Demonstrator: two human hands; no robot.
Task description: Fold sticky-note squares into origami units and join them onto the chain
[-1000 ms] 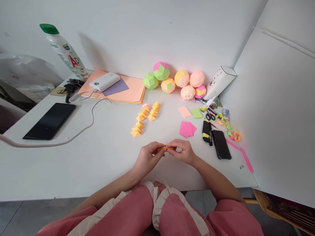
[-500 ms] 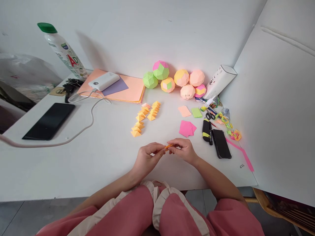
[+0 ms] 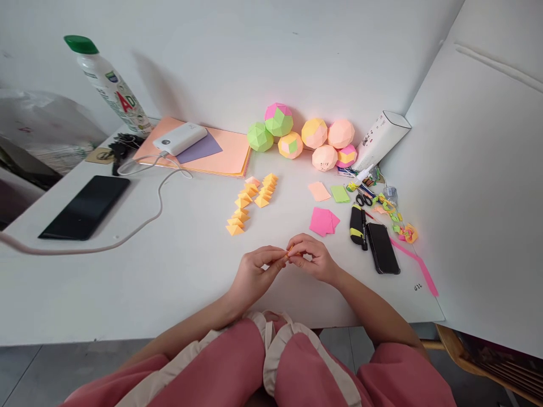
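Between my two hands is a small piece of orange paper [image 3: 289,253], mostly covered by the fingers. My left hand [image 3: 258,272] pinches it from the left, thumb against fingertips. My right hand [image 3: 313,259] grips it from the other side, its fingers curled over the top. Beyond the hands, to the left, several folded orange paper pieces [image 3: 241,215] stand in two rows. A stack of pink paper squares [image 3: 324,221] lies just past my right hand, with peach squares [image 3: 319,191] and green squares [image 3: 340,194] behind it.
Several folded paper balls [image 3: 324,157] sit against the wall. At right are a phone [image 3: 383,249], a box cutter [image 3: 356,224], scissors [image 3: 363,199], a glue bottle [image 3: 358,178] and paper scraps. At left lie a dark tablet [image 3: 85,208], a power bank [image 3: 180,139], its cable and a bottle [image 3: 111,85].
My right hand's fingers have shifted slightly up and over the orange paper, which now shows less. My left hand stays in nearly the same place.
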